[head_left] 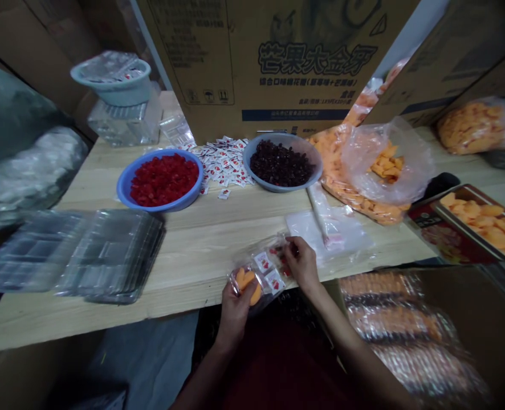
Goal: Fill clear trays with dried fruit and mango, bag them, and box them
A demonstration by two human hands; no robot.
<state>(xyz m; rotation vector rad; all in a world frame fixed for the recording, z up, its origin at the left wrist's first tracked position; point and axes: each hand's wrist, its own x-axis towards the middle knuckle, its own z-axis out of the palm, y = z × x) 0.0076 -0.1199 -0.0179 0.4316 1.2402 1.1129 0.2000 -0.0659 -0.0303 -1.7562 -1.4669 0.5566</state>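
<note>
In front of my body, at the table's near edge, is a clear plastic pack (259,285) held at a tilt. Orange candy pieces (255,293) fill its left end, two small printed sachets (268,271) lie in the middle, and dark red pieces show at the right. My left hand (233,313) grips the left end, thumb on top over the orange pieces. At the other end, my right hand (302,265) has its fingers pinched at the pack's corner; the fingertips are partly hidden.
Behind lie a blue bowl of red candies (192,176), loose sachets (224,162), a bowl of dark candies (316,173) and bagged orange candy (338,165). Stacked clear trays (111,250) stand left. Clear bags (297,225) lie right, beside an orange-candy tin (440,233). A carton (461,302) holds packs below.
</note>
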